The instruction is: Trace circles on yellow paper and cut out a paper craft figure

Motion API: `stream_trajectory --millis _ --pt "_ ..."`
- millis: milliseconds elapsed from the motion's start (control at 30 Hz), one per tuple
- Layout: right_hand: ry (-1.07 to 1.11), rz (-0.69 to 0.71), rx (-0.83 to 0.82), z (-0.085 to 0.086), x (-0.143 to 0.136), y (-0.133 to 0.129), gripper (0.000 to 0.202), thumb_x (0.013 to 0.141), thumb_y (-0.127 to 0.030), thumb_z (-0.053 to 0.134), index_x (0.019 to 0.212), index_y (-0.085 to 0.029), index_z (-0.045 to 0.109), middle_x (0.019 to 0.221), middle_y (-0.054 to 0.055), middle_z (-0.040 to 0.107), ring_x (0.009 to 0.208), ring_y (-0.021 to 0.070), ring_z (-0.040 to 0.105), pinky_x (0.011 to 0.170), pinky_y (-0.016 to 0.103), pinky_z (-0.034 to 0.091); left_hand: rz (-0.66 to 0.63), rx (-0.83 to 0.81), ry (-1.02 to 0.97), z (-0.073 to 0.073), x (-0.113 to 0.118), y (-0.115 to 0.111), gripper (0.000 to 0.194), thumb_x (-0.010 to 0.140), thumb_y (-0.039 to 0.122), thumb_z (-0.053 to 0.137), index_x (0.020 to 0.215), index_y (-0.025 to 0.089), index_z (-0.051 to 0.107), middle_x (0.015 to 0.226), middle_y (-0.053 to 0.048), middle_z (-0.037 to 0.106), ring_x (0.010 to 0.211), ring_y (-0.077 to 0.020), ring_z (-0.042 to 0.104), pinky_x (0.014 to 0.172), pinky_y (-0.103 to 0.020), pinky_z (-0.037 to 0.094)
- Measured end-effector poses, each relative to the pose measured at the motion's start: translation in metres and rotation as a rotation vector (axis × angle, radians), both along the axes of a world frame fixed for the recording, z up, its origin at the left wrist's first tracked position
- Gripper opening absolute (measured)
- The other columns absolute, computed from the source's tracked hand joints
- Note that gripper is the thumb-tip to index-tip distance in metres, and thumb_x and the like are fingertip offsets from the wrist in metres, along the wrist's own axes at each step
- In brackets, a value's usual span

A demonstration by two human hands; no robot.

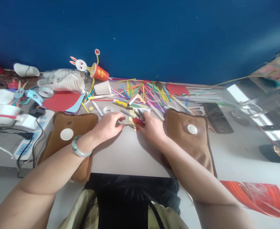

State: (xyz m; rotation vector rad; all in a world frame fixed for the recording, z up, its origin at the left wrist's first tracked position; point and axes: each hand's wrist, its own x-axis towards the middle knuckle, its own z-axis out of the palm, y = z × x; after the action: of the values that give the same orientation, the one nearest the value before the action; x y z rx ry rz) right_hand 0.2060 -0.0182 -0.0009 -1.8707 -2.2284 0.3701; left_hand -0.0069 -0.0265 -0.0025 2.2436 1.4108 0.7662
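My right hand [153, 128] is closed around dark-handled scissors [140, 116], whose grey blades point left over the table. Under and beside the scissors lie a small red piece [137, 121] and yellow paper scraps [132, 122]. To their left, my left hand [110, 124] has curled fingers, with a gap between thumb and forefinger and nothing visible between them. A jade-coloured bangle [79, 148] circles the left wrist. Just beyond the hands are a roll of clear tape [108, 110], a white pen [97, 108] and a yellow marker [120, 103].
Brown cushions [65, 122] [185, 127] flank the hands, under the forearms. Loose coloured sticks [151, 92] spread behind. At left are stacked paper cups [65, 83], red paper [58, 101] and a power strip [32, 140]. A phone [217, 117] and clear plastic lie right. A blue wall stands behind.
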Motion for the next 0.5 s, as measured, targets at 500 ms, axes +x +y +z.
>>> stream_trajectory --millis 500 --pt "1.145 0.176 -0.467 0.014 -0.002 -0.007 0.062 0.065 -0.041 0.088 0.076 -0.025 0.029 0.075 0.001 0.072 0.061 0.0145 0.062 0.057 0.028 0.045 -0.001 -0.559 -0.544 0.018 0.003 -0.003 0.015 0.079 0.033 0.067 0.079 0.018 0.068 0.072 -0.002 0.069 0.064 -0.0144 0.061 0.056 -0.025 0.046"
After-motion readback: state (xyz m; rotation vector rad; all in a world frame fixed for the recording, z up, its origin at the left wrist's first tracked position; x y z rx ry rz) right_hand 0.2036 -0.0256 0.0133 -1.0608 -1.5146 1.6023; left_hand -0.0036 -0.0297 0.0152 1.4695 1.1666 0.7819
